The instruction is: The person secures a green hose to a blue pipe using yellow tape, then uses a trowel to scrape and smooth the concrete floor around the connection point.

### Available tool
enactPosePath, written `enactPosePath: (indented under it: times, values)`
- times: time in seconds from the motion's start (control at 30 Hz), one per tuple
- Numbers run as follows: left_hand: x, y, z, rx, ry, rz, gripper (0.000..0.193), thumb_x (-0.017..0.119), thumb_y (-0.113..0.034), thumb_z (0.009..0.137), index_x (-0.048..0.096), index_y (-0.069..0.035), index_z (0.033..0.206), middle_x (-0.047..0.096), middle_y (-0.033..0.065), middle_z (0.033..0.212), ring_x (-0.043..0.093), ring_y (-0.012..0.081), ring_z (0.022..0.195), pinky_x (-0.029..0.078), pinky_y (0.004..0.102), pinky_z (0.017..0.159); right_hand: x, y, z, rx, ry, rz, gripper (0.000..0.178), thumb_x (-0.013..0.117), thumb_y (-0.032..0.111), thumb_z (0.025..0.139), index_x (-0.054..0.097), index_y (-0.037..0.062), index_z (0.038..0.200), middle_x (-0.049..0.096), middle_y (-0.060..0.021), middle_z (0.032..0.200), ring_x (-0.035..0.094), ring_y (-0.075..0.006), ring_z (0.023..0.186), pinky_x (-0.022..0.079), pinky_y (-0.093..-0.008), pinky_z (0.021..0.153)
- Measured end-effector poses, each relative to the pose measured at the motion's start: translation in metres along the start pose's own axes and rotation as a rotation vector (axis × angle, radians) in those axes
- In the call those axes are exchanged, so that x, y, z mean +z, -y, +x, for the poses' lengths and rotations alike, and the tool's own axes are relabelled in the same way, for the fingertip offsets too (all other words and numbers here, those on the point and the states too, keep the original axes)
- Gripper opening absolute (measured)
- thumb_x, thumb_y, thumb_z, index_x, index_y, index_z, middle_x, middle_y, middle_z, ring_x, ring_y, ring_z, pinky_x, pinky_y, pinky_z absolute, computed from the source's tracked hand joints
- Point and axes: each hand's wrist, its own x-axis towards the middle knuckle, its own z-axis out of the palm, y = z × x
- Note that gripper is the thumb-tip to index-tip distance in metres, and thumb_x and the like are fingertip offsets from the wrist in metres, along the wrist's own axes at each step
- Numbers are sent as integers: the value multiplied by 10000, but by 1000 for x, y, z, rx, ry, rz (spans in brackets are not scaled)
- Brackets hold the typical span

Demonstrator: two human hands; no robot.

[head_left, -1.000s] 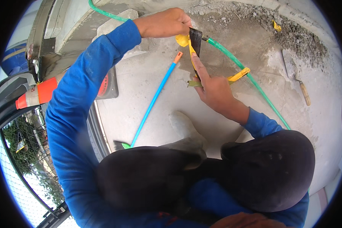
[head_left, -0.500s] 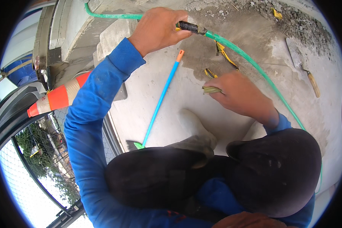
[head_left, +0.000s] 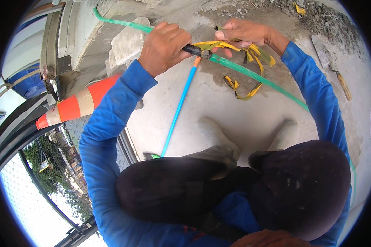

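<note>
A green hose [head_left: 255, 76] runs across in front of me, with a black-wrapped joint [head_left: 197, 50] in its middle. My left hand [head_left: 164, 46] is closed around the hose just left of that joint, its thumb against the black wrapping. Beyond the hose, my right hand [head_left: 247, 33] pinches a yellow-and-black strip [head_left: 257, 61]. One stretch of the strip reaches from the joint toward my right fingers. Its loose part hangs past the hose and curls on the wet concrete. How the strip is fastened at the joint is hidden by my left hand.
A blue broom handle [head_left: 179, 109] with an orange tip lies between my left arm and my boots [head_left: 216, 133]. An orange-and-white traffic cone [head_left: 80, 103] lies at left, near a concrete block [head_left: 127, 41]. A trowel [head_left: 327, 61] rests at right, below rubble [head_left: 338, 33].
My right hand has moved up and away, over the hose to its far side, carrying the strip. My left hand has lowered slightly with the joint, and the hose now runs straighter.
</note>
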Motion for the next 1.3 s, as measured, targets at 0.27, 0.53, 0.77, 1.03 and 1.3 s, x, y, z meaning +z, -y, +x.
enactPosePath:
  times: [0.27, 0.53, 0.77, 1.03, 1.3]
  values:
    - [2, -3, -16, 26, 24, -4, 336, 959, -175, 748, 677, -104, 915, 589, 72, 803, 596, 293, 766, 461, 420, 703, -34, 41, -19, 125, -150, -210, 296, 803, 242, 946, 793, -14, 1095, 797, -169, 937, 682, -145, 803, 567, -384, 726]
    - [11, 3, -14, 49, 104, -16, 337, 884, -366, 901, 713, -93, 999, 640, 84, 821, 632, 321, 790, 493, 440, 714, -16, 108, -66, 11, -835, -1481, 255, 761, 141, 809, 789, 8, 1025, 700, -215, 803, 703, -378, 774, 561, -437, 700]
    - [9, 14, -17, -166, 331, 54, 381, 706, -447, 1064, 698, -66, 1079, 671, 147, 870, 658, 373, 822, 516, 499, 733, 104, 103, -131, -356, -492, -824, 249, 663, -31, 732, 618, 37, 967, 581, -126, 796, 615, -304, 649, 478, -384, 621]
    - [6, 12, 20, -168, 279, 6, 338, 712, -368, 1066, 706, -47, 1170, 711, 188, 967, 687, 421, 905, 541, 511, 764, 196, 9, -45, -246, -461, -950, 374, 752, 104, 872, 553, 54, 1185, 677, -148, 776, 711, -390, 676, 533, -510, 582]
    - [-10, -2, 33, -104, 184, -89, 348, 859, -405, 938, 764, -93, 1059, 747, 137, 912, 720, 375, 843, 580, 446, 742, 140, -67, 22, -166, -1006, -1345, 328, 672, 62, 960, 601, 36, 1279, 744, -163, 920, 766, -328, 709, 605, -422, 570]
